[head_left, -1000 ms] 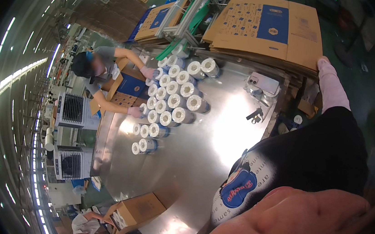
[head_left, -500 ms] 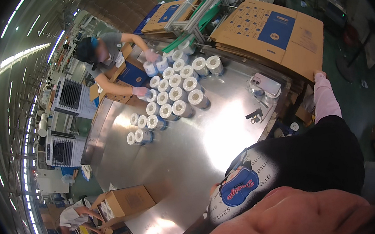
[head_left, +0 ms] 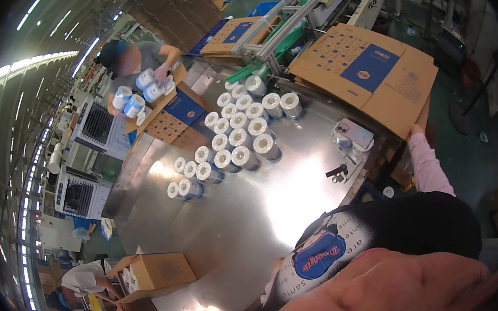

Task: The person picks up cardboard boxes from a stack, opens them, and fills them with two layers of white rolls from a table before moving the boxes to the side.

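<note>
My right hand (head_left: 414,132), in a pale pink sleeve, reaches out at the right. Its fingers are closed on the near corner of a flattened cardboard carton (head_left: 404,100) that tops a stack of printed brown sheets. Beside my shirt, only a sliver of my left hand (head_left: 275,265) shows; its fingers are hidden. Rolls with white tops and blue-and-white sides (head_left: 238,120) stand in rows on the metal table (head_left: 237,211). Across from me, a co-worker holds several rolls (head_left: 148,84) over an open carton (head_left: 177,111).
A phone (head_left: 353,132) and a small black tool (head_left: 336,171) lie near the table's right edge. At the lower left, another person bends by an open carton (head_left: 164,270). A metal-framed conveyor (head_left: 284,30) runs behind the carton stack.
The co-worker has lifted several rolls off the table to the open carton. My view has shifted slightly. My right hand remains at the flattened carton's corner, which now shows a raised edge.
</note>
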Demonstrator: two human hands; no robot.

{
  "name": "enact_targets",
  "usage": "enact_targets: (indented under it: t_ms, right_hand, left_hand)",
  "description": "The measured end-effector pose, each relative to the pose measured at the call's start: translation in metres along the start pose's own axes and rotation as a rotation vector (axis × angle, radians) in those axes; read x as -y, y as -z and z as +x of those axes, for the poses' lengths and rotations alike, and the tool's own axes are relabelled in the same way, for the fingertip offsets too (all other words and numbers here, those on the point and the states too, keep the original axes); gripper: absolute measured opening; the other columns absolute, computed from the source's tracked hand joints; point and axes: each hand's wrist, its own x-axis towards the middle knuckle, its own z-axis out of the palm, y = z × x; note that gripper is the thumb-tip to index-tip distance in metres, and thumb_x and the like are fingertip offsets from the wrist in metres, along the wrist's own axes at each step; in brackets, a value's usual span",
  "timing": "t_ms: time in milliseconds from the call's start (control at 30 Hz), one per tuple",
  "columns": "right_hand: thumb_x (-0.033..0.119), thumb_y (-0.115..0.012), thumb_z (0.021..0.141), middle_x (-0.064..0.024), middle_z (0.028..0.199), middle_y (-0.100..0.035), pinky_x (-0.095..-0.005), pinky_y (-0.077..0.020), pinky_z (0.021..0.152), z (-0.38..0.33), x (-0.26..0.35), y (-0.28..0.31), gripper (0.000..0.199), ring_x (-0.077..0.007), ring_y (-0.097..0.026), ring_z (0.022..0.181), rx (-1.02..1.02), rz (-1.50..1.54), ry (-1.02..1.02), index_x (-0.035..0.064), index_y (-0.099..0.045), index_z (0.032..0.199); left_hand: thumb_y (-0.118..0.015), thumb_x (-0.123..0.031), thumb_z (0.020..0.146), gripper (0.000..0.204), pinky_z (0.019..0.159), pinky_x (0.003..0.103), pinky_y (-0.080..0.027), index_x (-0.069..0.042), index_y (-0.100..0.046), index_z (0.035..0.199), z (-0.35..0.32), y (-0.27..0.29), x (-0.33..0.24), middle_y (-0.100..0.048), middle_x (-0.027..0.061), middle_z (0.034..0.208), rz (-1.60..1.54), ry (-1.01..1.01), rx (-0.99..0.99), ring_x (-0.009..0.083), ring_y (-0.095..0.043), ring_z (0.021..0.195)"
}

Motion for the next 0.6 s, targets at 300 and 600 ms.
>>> enact_targets:
  t_ms: [300,600]
  right_hand:
    - [0.028,-0.063,0.084,-0.0113,0.086,-0.061,-0.0422,-0.0508,0.07,-0.217,-0.042,-0.137,0.025,-0.0261,-0.059,0.079,0.379,0.367,-0.542,0.0092,-0.059,0.101]
    - [0.021,-0.057,0.094,-0.0092,0.125,-0.059,-0.0466,-0.047,0.098,-0.127,-0.013,-0.18,0.035,-0.03,-0.055,0.116,0.483,0.588,-0.309,0.0075,-0.055,0.125]
  left_hand:
    - [-0.063,-0.044,0.081,0.051,0.092,0.04,-0.047,-0.004,-0.066,0.114,-0.002,0.003,0.031,-0.066,0.018,0.113,0.0,0.05,-0.033,0.0326,-0.063,0.106]
    - [-0.067,-0.043,0.076,0.055,0.093,0.039,-0.047,-0.003,-0.066,0.114,0.021,0.001,0.033,-0.065,0.0188,0.115,-0.08,-0.045,0.016,0.0314,-0.062,0.108]
